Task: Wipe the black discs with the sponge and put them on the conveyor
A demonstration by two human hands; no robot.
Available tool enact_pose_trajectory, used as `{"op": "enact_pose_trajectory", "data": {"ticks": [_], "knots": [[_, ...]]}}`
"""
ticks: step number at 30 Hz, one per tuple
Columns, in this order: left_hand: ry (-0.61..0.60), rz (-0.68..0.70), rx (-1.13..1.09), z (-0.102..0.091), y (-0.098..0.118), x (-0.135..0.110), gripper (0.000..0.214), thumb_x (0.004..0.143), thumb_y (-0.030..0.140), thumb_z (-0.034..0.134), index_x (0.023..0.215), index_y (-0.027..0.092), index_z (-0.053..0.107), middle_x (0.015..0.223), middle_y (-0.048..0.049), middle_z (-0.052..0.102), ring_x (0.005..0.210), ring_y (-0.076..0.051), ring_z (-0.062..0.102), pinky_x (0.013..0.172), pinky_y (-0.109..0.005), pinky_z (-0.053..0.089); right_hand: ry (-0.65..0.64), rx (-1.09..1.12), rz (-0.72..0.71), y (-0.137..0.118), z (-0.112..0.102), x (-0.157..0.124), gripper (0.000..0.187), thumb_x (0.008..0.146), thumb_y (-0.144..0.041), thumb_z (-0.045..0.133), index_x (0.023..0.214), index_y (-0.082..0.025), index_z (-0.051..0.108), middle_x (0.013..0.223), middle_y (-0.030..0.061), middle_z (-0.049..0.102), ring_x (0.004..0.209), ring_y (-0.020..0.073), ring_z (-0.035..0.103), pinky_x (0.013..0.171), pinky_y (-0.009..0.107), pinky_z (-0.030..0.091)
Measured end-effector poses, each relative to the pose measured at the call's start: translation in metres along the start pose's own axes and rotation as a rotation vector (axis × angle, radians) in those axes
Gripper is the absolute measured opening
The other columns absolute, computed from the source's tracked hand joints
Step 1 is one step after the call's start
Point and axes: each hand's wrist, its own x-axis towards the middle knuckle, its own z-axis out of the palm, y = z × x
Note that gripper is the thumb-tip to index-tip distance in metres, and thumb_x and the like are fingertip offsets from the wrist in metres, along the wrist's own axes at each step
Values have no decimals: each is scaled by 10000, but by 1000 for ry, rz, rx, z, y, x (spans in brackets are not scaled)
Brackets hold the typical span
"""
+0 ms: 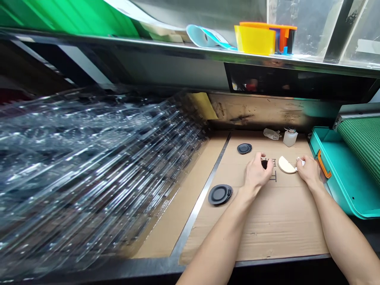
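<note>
My left hand [257, 171] is above the cardboard with its fingers curled round a small dark piece [264, 164], mostly hidden by the fingers. My right hand [309, 171] pinches a small white wad [301, 162], perhaps cloth or tissue; its exact kind cannot be made out. Between the hands lies a cream-coloured round pad [286, 165] with a notched straight edge, close to the right fingertips. A flat black round part [244, 148] rests beyond my left hand. Nearer to me, left of my forearm, lie black round parts [219, 194] that look stacked.
Clear plastic trays [118, 166] are piled high on the left. A small bottle [290, 137] and a crumpled clear bag [271, 134] stand at the back. To the right are a teal bin [341, 178] and a green conveyor belt [363, 138]. A shelf edge [178, 48] crosses overhead.
</note>
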Motion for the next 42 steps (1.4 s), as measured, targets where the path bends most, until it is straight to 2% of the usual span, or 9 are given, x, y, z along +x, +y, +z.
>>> {"op": "enact_pose_trajectory", "data": {"ticks": [6,12,16,19,23,26,33,39,42], "knots": [[-205,-74,336,3,-11,-1,528,906,561,554,1271,179,536,1254,-224,595,1080,-381,671,890,-449,494,11,-21,-3,1,0,0,284,972,-403,498,967,-207,703,1056,79,713,946,230,641,747,299,387],[-413,13,326,-3,-15,-4,496,796,470,714,1197,191,625,1264,-189,571,1094,-357,670,953,-409,488,9,-30,-5,1,1,0,302,980,-421,496,968,-203,705,1049,85,718,942,236,651,719,297,375],[-411,9,376,-9,-9,1,450,773,475,718,1119,191,677,1209,-186,605,1048,-353,675,904,-402,506,5,-38,-12,0,0,-1,293,987,-402,486,964,-202,699,1047,91,719,941,234,648,746,300,383],[-316,-15,443,-22,-11,20,456,768,560,695,1034,190,699,1143,-174,635,973,-337,681,840,-388,515,0,-35,-10,-1,2,-2,290,989,-390,483,978,-196,698,1051,97,716,953,233,649,773,305,388],[-119,-26,530,-51,-36,67,520,804,641,624,1012,172,706,1093,-158,648,959,-307,666,871,-371,509,-10,-25,-14,-1,6,-3,287,992,-374,477,991,-190,698,1059,100,715,979,236,648,808,312,393],[-77,-50,584,-63,-60,96,538,809,626,623,1043,147,700,1111,-157,632,997,-305,652,920,-376,504,-11,-26,-16,-2,8,-4,287,993,-361,473,1000,-184,699,1063,105,720,990,247,651,828,326,394],[-203,-59,652,-53,-89,109,611,832,663,569,1119,140,697,1153,-169,627,1054,-321,653,943,-381,504,6,7,-20,-4,9,-8,268,989,-329,478,998,-179,700,1071,110,726,1010,240,650,882,329,389],[-315,28,668,-48,-93,126,875,744,645,696,1408,97,539,1438,-217,561,1296,-347,565,1063,-360,446,5,26,-26,-4,11,-8,254,986,-319,484,1011,-178,694,1077,105,729,1018,238,649,888,334,382],[-398,52,684,-48,-92,136,721,739,528,737,1326,123,628,1337,-179,660,1217,-332,626,1017,-344,477,10,32,-20,-4,13,-8,250,987,-318,485,1014,-176,690,1084,106,730,1025,239,648,887,336,377]]}}
